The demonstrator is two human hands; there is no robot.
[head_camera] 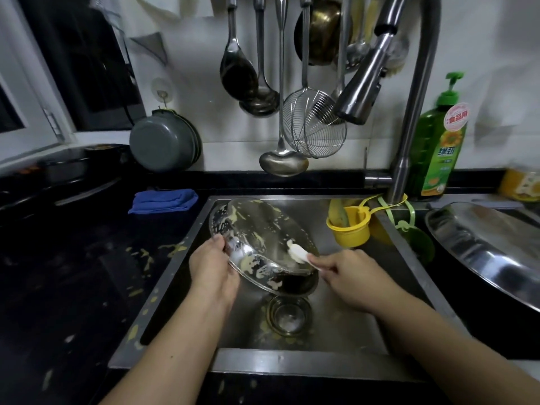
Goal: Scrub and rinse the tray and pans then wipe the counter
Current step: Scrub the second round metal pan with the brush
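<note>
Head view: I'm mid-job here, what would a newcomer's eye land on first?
First, the tilted glass dish smeared with yellowish batter, held over the sink: the left hand grips its rim while the right hand works a white scraper against its inside. Next, the steel ladles and wire skimmer hanging on the wall above, and the batter splatters on the dark counter to the left.

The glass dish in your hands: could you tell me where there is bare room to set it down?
Free: the sink floor right of the small glass bowl, and the dark counter between the blue cloth and the batter splatters. Crowded: the right side, filled by the steel pan and yellow caddy.
</note>
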